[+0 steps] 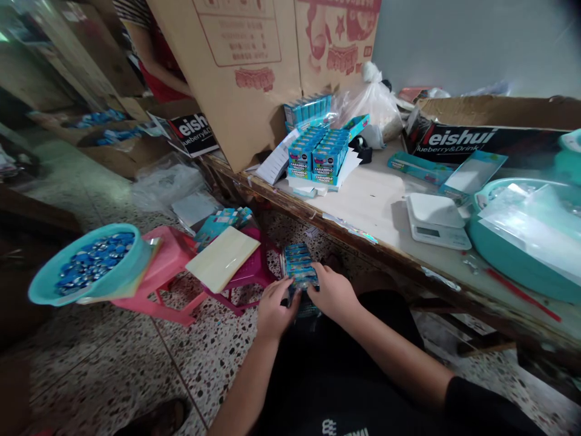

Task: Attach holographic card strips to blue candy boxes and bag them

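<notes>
Steadying, by the look of it, one row of blue packets (299,260), located above the lap and below the table edge; left hand (275,306) at its near left, fingers bent and close together; right hand (334,290) at its near right, thumb and forefinger parted along the side; firmness of either pinch cannot be told. Handling, as judged: light, even pressure from both sides, edges kept flush, no squeezing that might buckle the row. Orientation: long axis running away from the body toward the table, far end leaning slightly left, single packets lying crosswise; which way their printed fronts face, too small to tell. Beyond, left: purple stool (267,272) bearing a cream board (223,259); turquoise basin (43,287) of blue-wrapped pieces. Beyond, right: white scale (438,218). Farther: stacked blue boxes (318,158); tall brown carton (236,54)
</notes>
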`<state>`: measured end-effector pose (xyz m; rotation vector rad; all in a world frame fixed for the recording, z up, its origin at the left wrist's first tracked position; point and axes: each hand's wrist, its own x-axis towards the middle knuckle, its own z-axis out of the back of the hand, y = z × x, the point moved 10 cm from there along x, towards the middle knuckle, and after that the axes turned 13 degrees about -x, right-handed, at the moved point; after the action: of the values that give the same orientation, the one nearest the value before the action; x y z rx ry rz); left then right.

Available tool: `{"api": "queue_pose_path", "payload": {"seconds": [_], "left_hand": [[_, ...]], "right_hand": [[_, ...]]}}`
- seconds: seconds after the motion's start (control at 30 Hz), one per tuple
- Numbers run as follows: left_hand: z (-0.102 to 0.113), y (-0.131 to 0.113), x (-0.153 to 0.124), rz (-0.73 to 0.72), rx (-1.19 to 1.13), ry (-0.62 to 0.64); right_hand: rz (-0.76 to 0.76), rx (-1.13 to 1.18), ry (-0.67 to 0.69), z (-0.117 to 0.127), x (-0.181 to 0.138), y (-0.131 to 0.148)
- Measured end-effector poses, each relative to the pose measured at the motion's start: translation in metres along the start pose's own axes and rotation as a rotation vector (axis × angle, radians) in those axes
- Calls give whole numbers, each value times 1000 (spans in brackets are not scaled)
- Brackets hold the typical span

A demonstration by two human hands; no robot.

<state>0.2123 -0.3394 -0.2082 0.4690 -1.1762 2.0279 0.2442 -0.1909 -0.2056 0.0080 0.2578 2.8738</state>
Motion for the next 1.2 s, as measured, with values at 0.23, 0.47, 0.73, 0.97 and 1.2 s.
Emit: {"api": "queue_pose_path", "payload": {"seconds": [0.23, 0.47, 0.73, 0.97, 1.2], "left_hand": [[-5, -5, 7, -5, 14, 33], [10, 26, 4, 286, -25, 44], [4, 14, 5, 171, 54, 70], [-2, 2, 11, 85, 135, -12], [-21, 0, 15, 21, -31, 101]], "right_hand": [[81, 0, 31, 3, -2, 6], [261, 168, -45, 17, -7, 0], [237, 355, -7, -19, -11, -5], [260, 252, 16, -25, 0, -8], [348, 372, 27, -20, 1, -11]]}}
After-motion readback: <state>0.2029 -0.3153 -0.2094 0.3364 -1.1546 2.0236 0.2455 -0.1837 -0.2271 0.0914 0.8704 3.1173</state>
